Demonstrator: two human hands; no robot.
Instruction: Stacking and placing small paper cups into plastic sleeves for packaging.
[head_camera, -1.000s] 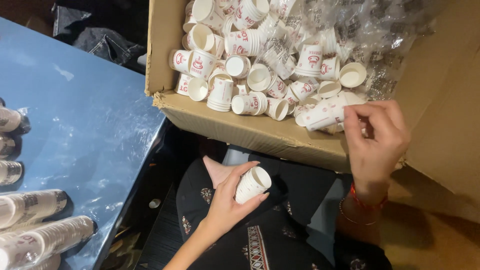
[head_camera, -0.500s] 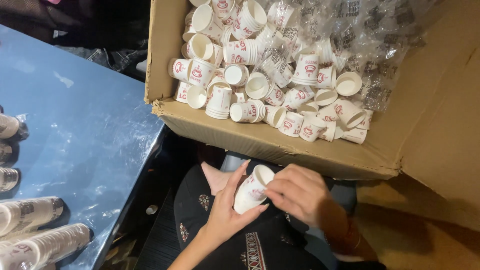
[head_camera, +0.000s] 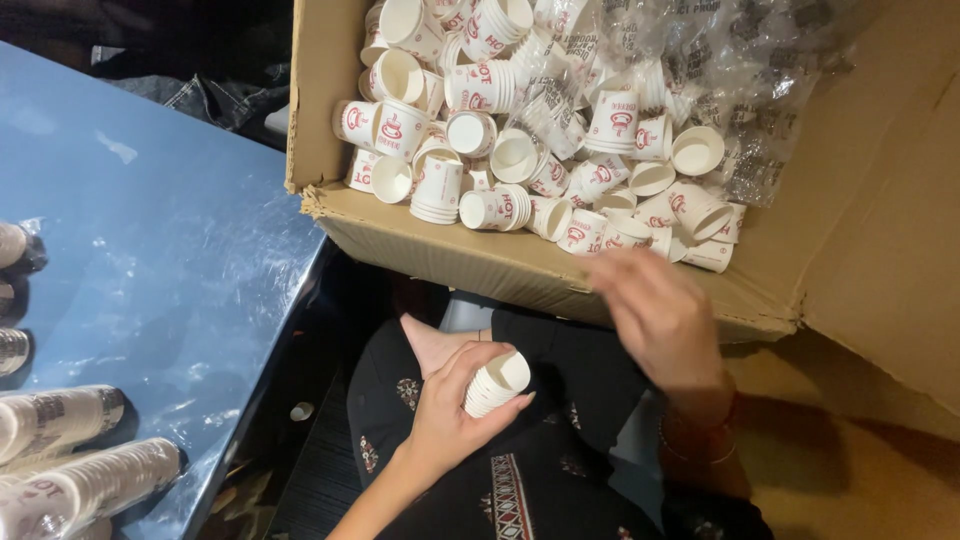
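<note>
Right hand (head_camera: 660, 310) now toward box rim (head_camera: 520, 262)

A glossy blue worktop (head_camera: 150, 260) stands on the left, catching soft light; dark floor (head_camera: 300, 470) lies beside it.

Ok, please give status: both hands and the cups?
Left hand grips small stack of paper cups. Right hand empty, blurred, near cardboard box. Nothing between.

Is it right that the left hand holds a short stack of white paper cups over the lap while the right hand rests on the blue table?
Not quite. The left hand does hold the stack of white paper cups over the lap, but the head view shows the right hand raised at the front edge of the cardboard box, not on the blue table.
</note>
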